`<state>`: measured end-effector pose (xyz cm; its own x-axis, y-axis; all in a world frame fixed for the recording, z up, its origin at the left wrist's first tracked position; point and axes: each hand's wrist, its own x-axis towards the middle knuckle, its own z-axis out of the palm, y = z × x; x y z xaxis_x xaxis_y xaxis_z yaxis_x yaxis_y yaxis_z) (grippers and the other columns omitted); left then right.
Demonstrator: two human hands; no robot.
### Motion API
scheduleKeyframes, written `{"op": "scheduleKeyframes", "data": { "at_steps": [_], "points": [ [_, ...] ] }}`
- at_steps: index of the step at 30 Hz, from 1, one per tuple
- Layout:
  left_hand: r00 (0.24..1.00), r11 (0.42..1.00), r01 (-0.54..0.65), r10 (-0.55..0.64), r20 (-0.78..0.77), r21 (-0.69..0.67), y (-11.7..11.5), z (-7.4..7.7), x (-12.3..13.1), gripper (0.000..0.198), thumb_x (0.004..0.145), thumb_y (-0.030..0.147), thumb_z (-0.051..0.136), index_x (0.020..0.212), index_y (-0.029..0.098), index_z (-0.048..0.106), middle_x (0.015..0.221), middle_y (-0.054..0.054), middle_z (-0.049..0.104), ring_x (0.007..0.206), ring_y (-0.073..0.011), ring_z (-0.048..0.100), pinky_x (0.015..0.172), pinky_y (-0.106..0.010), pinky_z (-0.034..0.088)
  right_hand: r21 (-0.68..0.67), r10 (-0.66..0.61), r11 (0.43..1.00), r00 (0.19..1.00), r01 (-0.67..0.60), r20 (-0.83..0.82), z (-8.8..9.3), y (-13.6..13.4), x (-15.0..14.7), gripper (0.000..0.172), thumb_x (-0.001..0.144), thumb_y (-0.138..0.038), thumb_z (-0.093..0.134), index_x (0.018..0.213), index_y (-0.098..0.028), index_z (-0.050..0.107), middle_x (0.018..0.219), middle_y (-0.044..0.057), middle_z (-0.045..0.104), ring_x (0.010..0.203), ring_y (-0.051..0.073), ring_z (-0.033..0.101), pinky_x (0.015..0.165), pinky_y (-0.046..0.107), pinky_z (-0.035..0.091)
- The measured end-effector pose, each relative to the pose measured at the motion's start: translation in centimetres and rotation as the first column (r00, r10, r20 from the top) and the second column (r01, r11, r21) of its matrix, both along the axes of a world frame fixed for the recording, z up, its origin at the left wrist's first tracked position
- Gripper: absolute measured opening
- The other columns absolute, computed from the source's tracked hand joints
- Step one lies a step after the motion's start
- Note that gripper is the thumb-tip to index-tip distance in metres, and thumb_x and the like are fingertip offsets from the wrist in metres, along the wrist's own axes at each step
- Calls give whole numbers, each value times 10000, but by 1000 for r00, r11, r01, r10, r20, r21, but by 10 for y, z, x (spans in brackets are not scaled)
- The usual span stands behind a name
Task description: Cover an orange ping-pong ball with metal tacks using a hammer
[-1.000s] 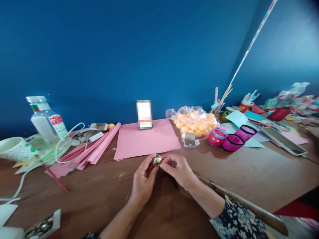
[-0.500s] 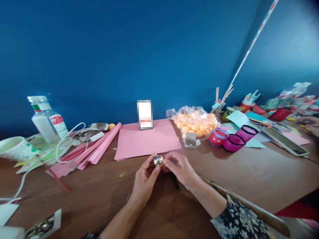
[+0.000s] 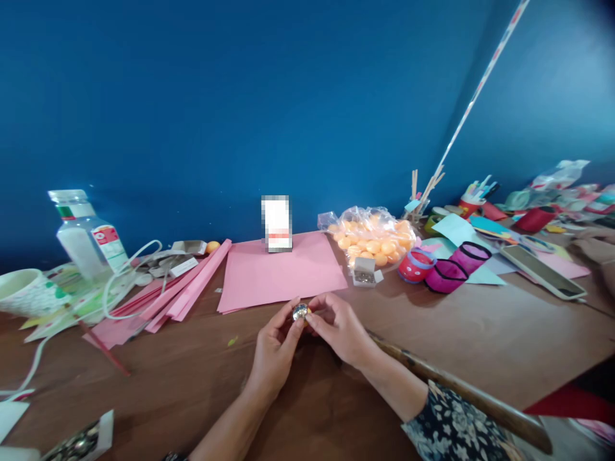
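A small ball [image 3: 300, 312], shiny and silvery with a bit of orange at its lower right, is held up above the brown table. My left hand [image 3: 275, 349] grips it from the left, thumb in front and fingers behind. My right hand [image 3: 342, 330] has thumb and forefinger pinched together against its right side; anything tiny between those fingertips is hidden. Just beyond both hands lie pink paper sheets [image 3: 283, 275]. A little open box [image 3: 366, 274] of small metal pieces stands past my right hand.
Behind that box sits a clear bag of orange balls [image 3: 372, 240]. Pink paper strips [image 3: 192, 288], a white cable and a glass bottle [image 3: 86, 237] are on the left. Purple rings [image 3: 446, 275] and a phone [image 3: 542, 272] are right. A box of metal pieces [image 3: 81, 442] is nearest left.
The whole view has shifted slightly. The ball has turned or tilted a little in my fingers, and my right fingertips have moved lower on its side.
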<state>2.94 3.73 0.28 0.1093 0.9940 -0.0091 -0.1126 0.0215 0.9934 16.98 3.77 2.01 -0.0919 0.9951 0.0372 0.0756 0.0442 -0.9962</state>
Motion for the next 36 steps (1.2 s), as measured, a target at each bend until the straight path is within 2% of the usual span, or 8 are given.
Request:
{"op": "scheduleKeyframes", "data": {
  "at_steps": [11, 15, 18, 20, 21, 23, 28, 36],
  "points": [
    [999, 993, -20, 26, -47, 118, -2, 1, -1, 407, 740, 292, 619, 1143, 256, 578, 1166, -23, 624, 1105, -216, 539, 954, -327, 413, 4, 33, 999, 993, -32, -113, 5, -4, 2, 228, 809, -353, 532, 947, -172, 529, 870, 33, 609, 704, 133, 616, 627, 259, 525],
    [999, 998, 30, -31, 9, 52, -2, 1, 1, 404, 723, 312, 632, 1117, 235, 591, 1080, -35, 665, 986, -220, 611, 861, -337, 492, 56, 100, 992, 981, -111, 168, 23, -9, 20, 227, 816, -365, 517, 946, -183, 553, 871, 37, 633, 715, 149, 617, 608, 250, 494],
    [997, 999, 46, -45, 68, -8, -4, 2, 4, 477, 740, 339, 608, 1198, 242, 518, 1051, -37, 664, 893, -205, 644, 763, -335, 542, 220, -6, 964, 814, -150, 582, 43, -4, 56, 225, 800, -332, 546, 983, -208, 587, 924, 39, 651, 807, 166, 605, 716, 260, 447],
    [997, 999, 10, -7, 78, -34, -4, 2, 5, 519, 753, 354, 591, 1246, 252, 465, 1032, -35, 657, 840, -188, 656, 737, -333, 551, 254, -155, 964, 613, -77, 775, 52, 7, 84, 219, 853, -304, 451, 983, -205, 596, 946, 45, 652, 858, 169, 596, 736, 247, 414],
    [997, 999, -9, 13, 81, -47, -4, 2, 5, 529, 759, 361, 583, 1259, 253, 451, 1022, -34, 653, 815, -181, 659, 732, -334, 552, 249, -207, 968, 479, -26, 853, 53, 14, 97, 221, 864, -281, 416, 951, -215, 608, 927, 34, 657, 859, 167, 594, 728, 240, 401],
    [995, 997, -39, 45, 86, -67, -2, 1, 4, 521, 760, 369, 581, 1252, 244, 460, 1002, -30, 651, 790, -173, 661, 729, -331, 553, 228, -219, 973, 393, 23, 893, 51, 29, 117, 222, 847, -237, 416, 856, -192, 633, 854, 50, 665, 824, 192, 595, 680, 247, 385],
    [990, 995, -55, 66, 125, -85, 2, -5, 2, 490, 739, 355, 613, 1200, 222, 516, 995, -18, 654, 789, -167, 652, 731, -320, 551, 178, -179, 984, 315, 31, 932, 33, 53, 129, 212, 809, -201, 440, 740, -191, 641, 769, 39, 666, 751, 182, 592, 619, 229, 356],
    [988, 995, -59, 69, 137, -78, 1, -5, 2, 470, 747, 350, 605, 1190, 218, 521, 1012, -16, 647, 786, -163, 649, 723, -313, 552, 187, -178, 982, 342, 6, 923, 29, 57, 117, 154, 761, -183, 497, 698, -208, 635, 790, 31, 664, 736, 175, 578, 570, 224, 319]
  ]
}}
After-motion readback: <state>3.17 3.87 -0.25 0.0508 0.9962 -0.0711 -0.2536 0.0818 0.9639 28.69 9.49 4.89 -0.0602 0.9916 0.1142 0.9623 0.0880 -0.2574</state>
